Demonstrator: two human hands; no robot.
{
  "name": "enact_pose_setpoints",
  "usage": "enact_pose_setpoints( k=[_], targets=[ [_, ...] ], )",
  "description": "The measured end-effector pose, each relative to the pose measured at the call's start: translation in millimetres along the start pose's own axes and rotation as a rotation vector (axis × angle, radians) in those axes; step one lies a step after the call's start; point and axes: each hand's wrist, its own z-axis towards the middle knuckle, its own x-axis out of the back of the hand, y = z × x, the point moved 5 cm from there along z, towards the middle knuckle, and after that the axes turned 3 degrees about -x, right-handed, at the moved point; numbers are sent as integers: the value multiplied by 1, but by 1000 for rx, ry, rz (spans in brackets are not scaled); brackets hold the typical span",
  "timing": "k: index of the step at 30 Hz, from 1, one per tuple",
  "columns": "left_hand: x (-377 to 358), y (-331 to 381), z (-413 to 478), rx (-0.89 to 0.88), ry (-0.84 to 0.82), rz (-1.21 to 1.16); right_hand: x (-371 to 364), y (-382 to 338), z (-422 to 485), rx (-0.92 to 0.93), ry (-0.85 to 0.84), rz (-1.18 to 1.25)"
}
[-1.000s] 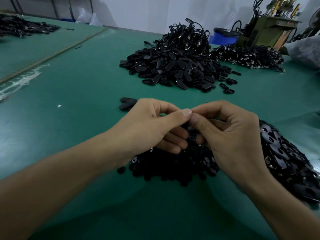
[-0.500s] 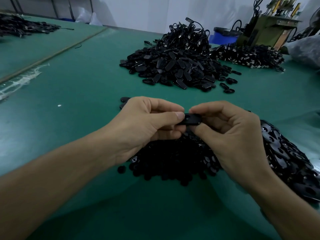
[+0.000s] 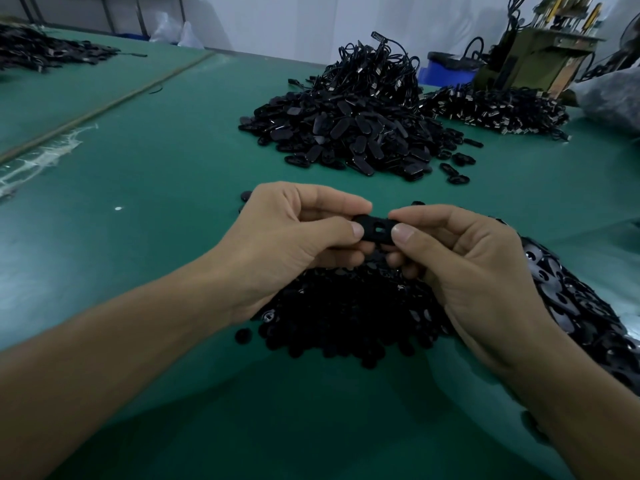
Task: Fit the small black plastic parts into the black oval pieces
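Green matting covers the table in front of you, and a white wall closes the room behind it. Your left grip and right grip meet above the near heap and hold one black oval piece between them. It lies level, with its long side running left to right. Each grip pinches one end of it between thumb and forefinger, with the other fingers curled underneath. A small rectangular opening shows in the face turned up to you. I cannot tell whether a part sits in it.

Under your hands the small black plastic parts lie in a low heap on the table. Just to its right, passing beneath your right wrist, is a heap of flat oval pieces with holes in them.

Well apart from your hands, farther up the table, stands a large pile of oblong pieces topped by a tangle of black cords. A few loose pieces lie beside its right edge. Beyond it to the right is a corded pile, near an olive-green machine and a blue bin. At the far left lies another dark pile.
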Motion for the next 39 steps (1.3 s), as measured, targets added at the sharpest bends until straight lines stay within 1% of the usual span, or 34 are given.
enact_pose_setpoints(
  k=[4, 6, 8, 10, 12, 14, 21, 29, 31, 35, 39],
  targets=[
    [1, 0, 0, -14, 3, 32, 0, 1, 0, 7, -5, -18],
    [2, -2, 1, -20, 20, 69, 1, 2, 0, 40, 4, -125],
    [6, -2, 2, -33, 74, 98, 3, 3, -2, 84, 35, -362],
    [13, -2, 4, -65, 151, 127, 0, 3, -4, 127, 13, -684],
    [19, -1, 5, -93, 207, 145, -8, 7, -7, 131, -114, -969],
    [21, -2, 6, -100, 228, 135, -14, 10, -8, 120, -206, -1070],
    [23, -4, 6, -89, 220, 135, -16, 5, -10, 197, -159, -1009],
    [22, -5, 6, -75, 204, 146, -14, 1, -10, 224, -118, -926],
    [21, -5, 5, -79, 199, 154, -13, -1, -9, 225, -89, -827],
    [18, -3, 4, -102, 169, 205, -8, -1, -6, 132, -69, -535],
    [14, -2, 2, -126, 133, 236, -7, -5, -5, 58, -91, -293]
  ],
)
